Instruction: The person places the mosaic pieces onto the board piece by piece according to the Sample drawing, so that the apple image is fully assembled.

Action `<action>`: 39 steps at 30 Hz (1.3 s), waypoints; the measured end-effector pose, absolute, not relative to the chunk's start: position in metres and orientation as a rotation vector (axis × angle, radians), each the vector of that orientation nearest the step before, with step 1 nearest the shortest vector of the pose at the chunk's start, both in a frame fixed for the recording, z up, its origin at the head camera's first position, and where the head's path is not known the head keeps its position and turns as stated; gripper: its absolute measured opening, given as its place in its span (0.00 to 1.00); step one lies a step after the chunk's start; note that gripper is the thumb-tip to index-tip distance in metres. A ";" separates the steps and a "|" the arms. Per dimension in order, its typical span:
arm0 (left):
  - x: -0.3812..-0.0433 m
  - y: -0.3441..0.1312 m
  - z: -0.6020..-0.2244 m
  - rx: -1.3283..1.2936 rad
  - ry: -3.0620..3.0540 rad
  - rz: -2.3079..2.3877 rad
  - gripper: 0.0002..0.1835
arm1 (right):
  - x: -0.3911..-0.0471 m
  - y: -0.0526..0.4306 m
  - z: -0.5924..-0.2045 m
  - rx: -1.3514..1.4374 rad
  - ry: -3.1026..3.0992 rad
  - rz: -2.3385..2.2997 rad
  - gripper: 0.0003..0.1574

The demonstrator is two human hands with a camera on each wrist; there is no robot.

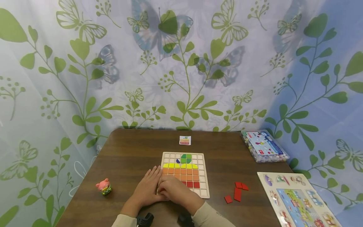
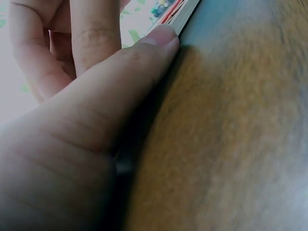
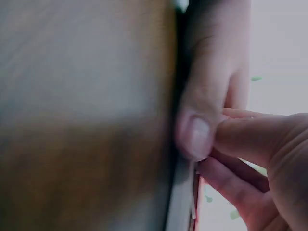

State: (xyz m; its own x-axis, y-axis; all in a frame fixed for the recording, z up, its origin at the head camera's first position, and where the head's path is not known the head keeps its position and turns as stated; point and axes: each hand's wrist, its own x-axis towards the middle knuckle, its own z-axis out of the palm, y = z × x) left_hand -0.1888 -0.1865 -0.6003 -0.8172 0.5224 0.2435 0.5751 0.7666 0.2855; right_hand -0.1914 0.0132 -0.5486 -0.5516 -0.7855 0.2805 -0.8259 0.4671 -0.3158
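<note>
A wooden grid board (image 1: 206, 189) lies at the table's front middle. Yellow tiles (image 1: 182, 165), orange tiles (image 1: 188, 172) and red tiles (image 1: 196, 185) fill rows of it; green tiles (image 1: 186, 158) and a small blue tile (image 1: 178, 161) sit higher up. My left hand (image 1: 147, 188) rests along the board's left side, fingers extended, its thumb touching the near edge in the left wrist view. Over the lower left squares, my right hand (image 1: 177, 190) bends its fingers down beside the left thumb. Whatever its fingertips hold or press is hidden.
Several loose red tiles (image 1: 237, 194) lie right of the board. A small printed card (image 1: 185, 140) is behind it. A pink-headed figurine (image 1: 104, 186) stands at left. At right are a box of beads (image 1: 263, 146) and a picture puzzle board (image 1: 297, 201).
</note>
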 end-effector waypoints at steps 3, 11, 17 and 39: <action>-0.189 -0.187 -0.599 -0.870 -2.819 -0.524 0.68 | -0.191 0.012 -0.550 1.391 -2.613 0.664 0.05; -0.189 -0.187 -0.602 -0.848 -2.811 -0.544 0.68 | -0.191 0.016 -0.551 1.318 -2.649 0.698 0.07; -0.189 -0.184 -0.601 -0.822 -2.875 -0.566 0.69 | -0.190 0.040 -0.546 1.146 -2.631 0.904 0.05; -0.187 -0.180 -0.597 -0.757 -2.951 -0.577 0.71 | -0.168 0.248 -0.535 0.861 -2.911 0.844 0.15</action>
State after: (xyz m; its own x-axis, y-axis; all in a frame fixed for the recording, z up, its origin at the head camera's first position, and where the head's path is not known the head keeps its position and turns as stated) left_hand -0.1873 -0.1805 -0.5967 -0.8800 0.4570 0.1294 0.4721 0.8115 0.3443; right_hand -0.1680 0.2478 -0.5348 -0.8505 -0.5075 0.1381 -0.5026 0.7069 -0.4977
